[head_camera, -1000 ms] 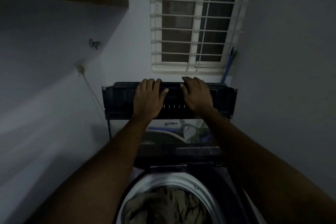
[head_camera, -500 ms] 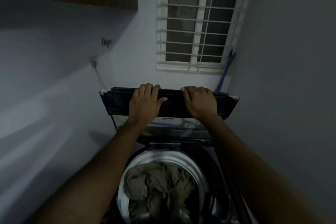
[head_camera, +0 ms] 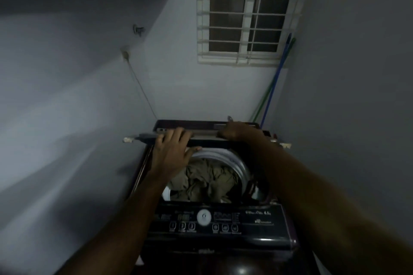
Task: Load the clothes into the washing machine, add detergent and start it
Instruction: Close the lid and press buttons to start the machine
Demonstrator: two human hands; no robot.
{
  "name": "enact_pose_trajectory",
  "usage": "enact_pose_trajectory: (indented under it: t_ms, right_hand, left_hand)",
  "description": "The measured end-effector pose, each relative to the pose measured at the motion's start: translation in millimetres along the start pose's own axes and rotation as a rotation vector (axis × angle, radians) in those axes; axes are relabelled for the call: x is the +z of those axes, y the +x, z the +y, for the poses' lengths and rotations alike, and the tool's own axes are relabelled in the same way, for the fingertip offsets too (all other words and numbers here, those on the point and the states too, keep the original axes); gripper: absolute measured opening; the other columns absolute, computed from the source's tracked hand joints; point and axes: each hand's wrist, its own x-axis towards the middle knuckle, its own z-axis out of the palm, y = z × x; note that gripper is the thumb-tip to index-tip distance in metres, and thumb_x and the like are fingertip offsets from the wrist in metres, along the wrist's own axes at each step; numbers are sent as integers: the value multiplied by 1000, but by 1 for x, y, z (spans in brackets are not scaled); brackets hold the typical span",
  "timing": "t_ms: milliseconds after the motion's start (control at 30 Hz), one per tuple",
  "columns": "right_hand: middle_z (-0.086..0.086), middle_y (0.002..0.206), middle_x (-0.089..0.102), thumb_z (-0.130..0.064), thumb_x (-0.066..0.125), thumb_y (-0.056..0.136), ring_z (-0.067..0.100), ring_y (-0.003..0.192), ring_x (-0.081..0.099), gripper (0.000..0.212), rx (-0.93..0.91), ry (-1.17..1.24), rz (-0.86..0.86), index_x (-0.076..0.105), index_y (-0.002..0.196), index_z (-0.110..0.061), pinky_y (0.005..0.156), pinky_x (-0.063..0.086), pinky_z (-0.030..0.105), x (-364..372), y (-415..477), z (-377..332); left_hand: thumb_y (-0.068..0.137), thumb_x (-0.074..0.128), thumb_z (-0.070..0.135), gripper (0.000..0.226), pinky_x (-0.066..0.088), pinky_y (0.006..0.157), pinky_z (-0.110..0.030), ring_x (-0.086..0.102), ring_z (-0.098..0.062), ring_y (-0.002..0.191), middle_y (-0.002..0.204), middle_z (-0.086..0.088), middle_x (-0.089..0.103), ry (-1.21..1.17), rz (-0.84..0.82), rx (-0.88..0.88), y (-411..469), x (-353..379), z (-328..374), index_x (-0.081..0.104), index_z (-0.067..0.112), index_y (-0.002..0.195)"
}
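Dim walls (head_camera: 67, 96) are boxing in the washing machine (head_camera: 257, 225); clothes (head_camera: 207, 182) are lying in its drum (head_camera: 239, 163). Left hand (head_camera: 173, 149) and right hand (head_camera: 239, 133) are each gripping the lid (head_camera: 205, 134); detergent and starting are probably remaining.

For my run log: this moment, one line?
left hand: grips lid | right hand: grips lid | drum: clothes in | lid: open

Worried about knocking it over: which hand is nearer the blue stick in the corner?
Right. The right hand holds the lid just left of the foot of the blue stick; the left hand holds the lid further left.
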Motion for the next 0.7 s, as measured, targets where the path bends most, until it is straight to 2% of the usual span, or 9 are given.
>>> enact_pose_trajectory:
  t_ms: [100, 167, 233, 300, 433, 500, 600, 667, 700]
  right_hand:
    - [17, 129, 57, -40, 49, 92, 31, 114, 55, 49, 2, -33, 17, 60, 121, -2, 95, 44, 34, 37, -7, 7]
    - [16, 127, 58, -41, 46, 93, 32, 112, 56, 47, 45, -23, -2, 59, 120, -4, 97, 46, 40, 64, -10, 12]
    - [16, 128, 58, -43, 44, 93, 32, 113, 57, 48, 70, -6, 13, 59, 121, -8, 97, 47, 43, 91, -13, 15]
    - [16, 128, 59, -44, 40, 94, 33, 114, 57, 47, 87, -5, 61, 59, 122, -11, 96, 48, 42, 118, -15, 16]
    - [15, 122, 62, -40, 37, 97, 33, 111, 58, 41, 123, 37, 130, 59, 117, -12, 92, 48, 42, 158, -22, 18]
    - [15, 124, 59, -38, 38, 97, 33, 115, 55, 39, 116, 61, 172, 57, 118, -11, 96, 45, 44, 173, -25, 21]
    - [11, 131, 53, -36, 35, 99, 31, 124, 45, 38, 84, 66, 259, 53, 124, -12, 107, 32, 42, 198, -30, 26]
    - [8, 142, 46, -36, 31, 101, 27, 135, 36, 43, 53, 67, 303, 45, 135, -15, 114, 23, 39, 210, -35, 31]
    - [5, 151, 36, -37, 27, 102, 24, 142, 25, 47, 33, 61, 290, 36, 144, -16, 118, 16, 38, 216, -39, 33]
  left_hand:
    - [90, 35, 70, 63, 44, 90, -40, 61, -25, 108, 120, 0, 64, -62, -137, 0, -40, 4, 1, 62, 21, 120]
    - [87, 35, 75, 71, 38, 103, -44, 53, -22, 125, 136, 3, 56, -142, -271, -30, -67, 7, 6, 55, 24, 133]
    - [86, 35, 78, 76, 31, 109, -44, 41, -19, 136, 147, 7, 46, -215, -391, -53, -90, 12, 9, 45, 28, 143]
    - [87, 28, 76, 75, 32, 108, -42, 38, -18, 139, 150, 7, 43, -250, -433, -56, -104, 18, 10, 44, 30, 144]
    - [92, 19, 61, 69, 42, 100, -41, 46, -22, 135, 146, 5, 50, -289, -481, -63, -120, 30, 10, 55, 26, 139]
    - [92, 16, 57, 70, 46, 98, -42, 47, -23, 135, 146, 3, 51, -308, -507, -70, -127, 35, 12, 57, 23, 137]
    - [90, 12, 56, 73, 46, 97, -44, 42, -23, 139, 151, 2, 44, -272, -566, -77, -135, 42, 17, 52, 22, 141]
    - [89, 7, 57, 76, 42, 102, -43, 33, -22, 144, 156, 3, 36, -260, -612, -97, -137, 43, 20, 43, 23, 147]
    - [88, 5, 57, 77, 39, 105, -43, 28, -22, 147, 159, 3, 30, -263, -637, -103, -137, 42, 21, 38, 24, 150]
